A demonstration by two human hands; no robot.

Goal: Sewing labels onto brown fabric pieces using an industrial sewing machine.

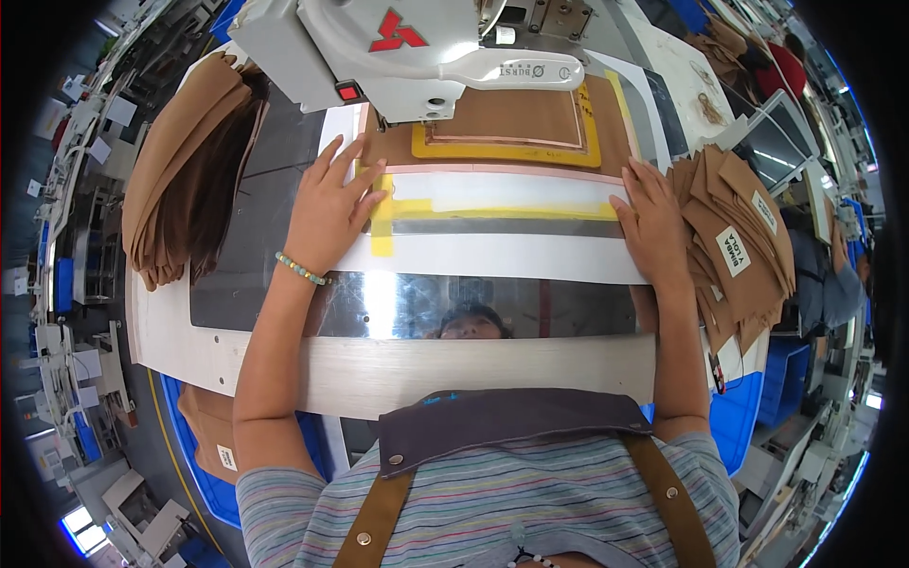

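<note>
Both hands (327,216) splayed palm-down, unclenched, arms (275,379) stretched forward, flanking the brown panel (615,128)

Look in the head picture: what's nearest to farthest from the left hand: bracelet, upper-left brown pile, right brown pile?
1. Bracelet, on the left hand's wrist.
2. Upper-left brown pile, left of it.
3. Right brown pile, beyond the right hand.

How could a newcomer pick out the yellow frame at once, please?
Start at the big white machine at the top. Below it lies a flat brown panel, and on that sits the yellow frame. Its rounded corners distinguish it from the straight yellow tape strips below.
</note>
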